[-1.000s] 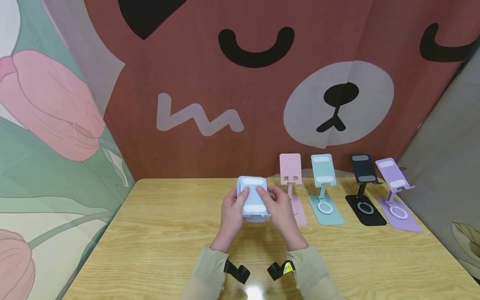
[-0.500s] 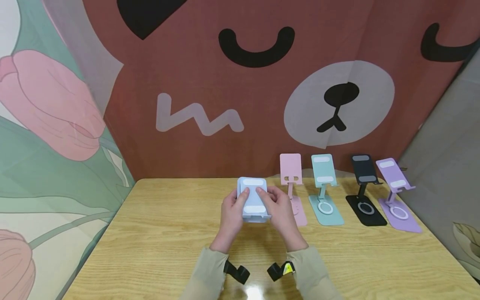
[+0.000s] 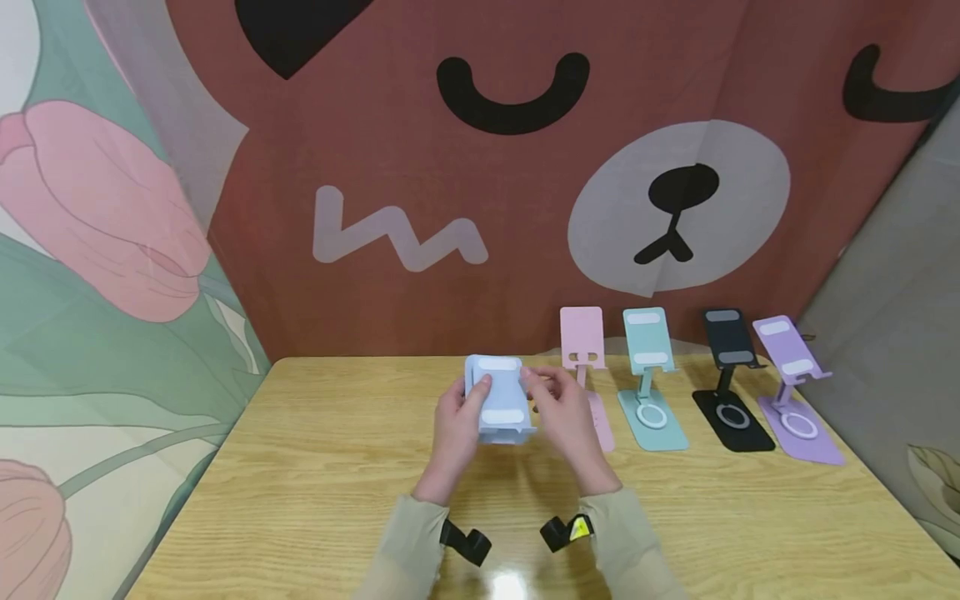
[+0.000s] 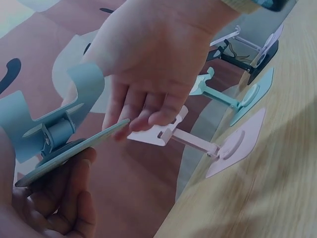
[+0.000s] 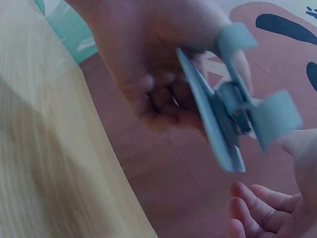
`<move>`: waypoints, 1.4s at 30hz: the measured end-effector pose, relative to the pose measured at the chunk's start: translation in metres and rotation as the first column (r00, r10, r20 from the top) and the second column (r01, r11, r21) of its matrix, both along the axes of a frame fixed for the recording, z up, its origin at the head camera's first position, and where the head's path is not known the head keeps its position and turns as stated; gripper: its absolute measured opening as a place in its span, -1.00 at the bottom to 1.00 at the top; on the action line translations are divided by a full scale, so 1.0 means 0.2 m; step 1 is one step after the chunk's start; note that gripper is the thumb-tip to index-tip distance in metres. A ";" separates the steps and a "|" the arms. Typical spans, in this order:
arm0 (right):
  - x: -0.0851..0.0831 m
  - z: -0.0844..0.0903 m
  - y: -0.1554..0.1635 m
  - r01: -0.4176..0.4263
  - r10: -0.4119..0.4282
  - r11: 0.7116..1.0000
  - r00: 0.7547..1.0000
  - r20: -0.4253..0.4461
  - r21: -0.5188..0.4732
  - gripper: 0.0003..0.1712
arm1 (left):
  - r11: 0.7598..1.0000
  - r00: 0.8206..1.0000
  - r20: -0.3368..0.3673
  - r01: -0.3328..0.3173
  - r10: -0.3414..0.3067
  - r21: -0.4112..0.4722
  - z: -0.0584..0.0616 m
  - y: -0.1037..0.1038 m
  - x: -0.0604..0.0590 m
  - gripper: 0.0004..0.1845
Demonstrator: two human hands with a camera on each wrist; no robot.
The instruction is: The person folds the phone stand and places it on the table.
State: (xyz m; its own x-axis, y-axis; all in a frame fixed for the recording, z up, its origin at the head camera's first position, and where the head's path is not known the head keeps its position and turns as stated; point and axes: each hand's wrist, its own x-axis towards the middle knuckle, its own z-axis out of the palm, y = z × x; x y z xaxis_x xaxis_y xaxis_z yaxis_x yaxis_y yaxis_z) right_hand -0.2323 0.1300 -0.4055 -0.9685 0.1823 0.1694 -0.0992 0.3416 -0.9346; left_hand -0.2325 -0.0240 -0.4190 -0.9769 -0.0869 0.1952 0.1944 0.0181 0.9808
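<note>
In the head view, a light blue folding phone stand (image 3: pixel 504 396) is held up above the table, its two plates folded close together. My left hand (image 3: pixel 455 425) grips its left side, thumb on the top plate and fingers beneath the base. At the stand's right edge is my right hand (image 3: pixel 567 417), its fingers loosely bent and not wrapped round it. From the right wrist view, the stand (image 5: pixel 210 119) shows its hinge between the plates, and the right hand (image 5: pixel 277 208) has loose fingers beside it. Whether the right thumb touches the plate, I cannot tell.
Opened phone stands line the right back of the wooden table (image 3: pixel 337 467): pink (image 3: pixel 581 333), teal (image 3: pixel 648 337), black (image 3: pixel 727 337) and purple (image 3: pixel 787 346). A bear-print cloth (image 3: pixel 375 308) hangs behind the table.
My right hand has loosened from the stand and moved slightly right; earlier both thumbs pressed its top plate. The left hand has shifted the stand a little left.
</note>
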 end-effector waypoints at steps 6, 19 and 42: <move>-0.02 0.01 0.05 0.026 -0.027 0.999 0.999 0.024 0.027 -0.45 | 0.999 0.999 0.015 -0.032 0.032 -0.023 0.01 -0.02 -0.01 -0.55; -0.05 0.04 0.13 0.064 -0.064 0.997 0.998 0.007 0.033 -0.49 | 0.998 0.999 0.029 -0.040 0.042 -0.055 0.01 -0.10 -0.03 -0.50; -0.15 0.06 0.29 0.194 -0.195 0.976 0.981 0.006 0.096 -0.34 | 0.986 0.979 0.150 -0.119 0.136 -0.114 0.00 -0.42 -0.06 -0.41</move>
